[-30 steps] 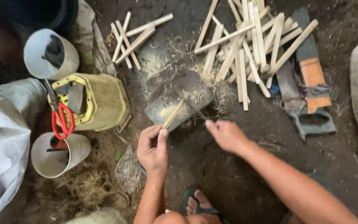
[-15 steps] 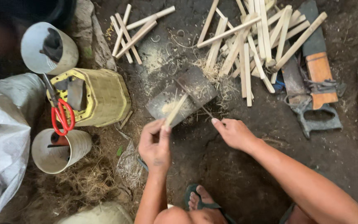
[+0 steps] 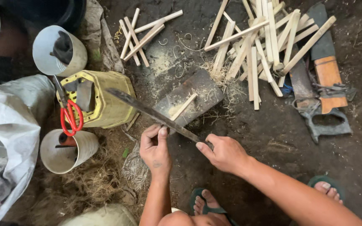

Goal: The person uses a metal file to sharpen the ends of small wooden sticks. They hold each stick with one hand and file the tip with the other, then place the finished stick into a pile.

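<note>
Dirt floor (image 3: 273,138), dark and littered with sawdust and pale shavings. Landmark: a flat grey chopping block (image 3: 193,98) lying mid-scene.

White sack (image 3: 5,138), crumpled, far left of the block. Heap of split pale wooden sticks (image 3: 265,42) just above and right of the block, some criss-crossed. A hand saw (image 3: 321,83) with an orange-and-grey handle lies right of the block, partly under the sticks. Yellow plastic container (image 3: 105,104) left of the block; red-handled scissors (image 3: 70,117) rest on it. Two white cut-off cylinders (image 3: 59,50) beyond it, one above, one below. Smaller stick bundle (image 3: 141,33) above and left of the block.

Long dark blade (image 3: 147,109) runs slantwise over the block's lower-left edge. Right hand (image 3: 225,152) grasps its handle end, below the block. Left hand (image 3: 156,146) curls beside the blade's middle, thumb against it. One short stick (image 3: 184,106) lies on the block, just above the blade.
</note>
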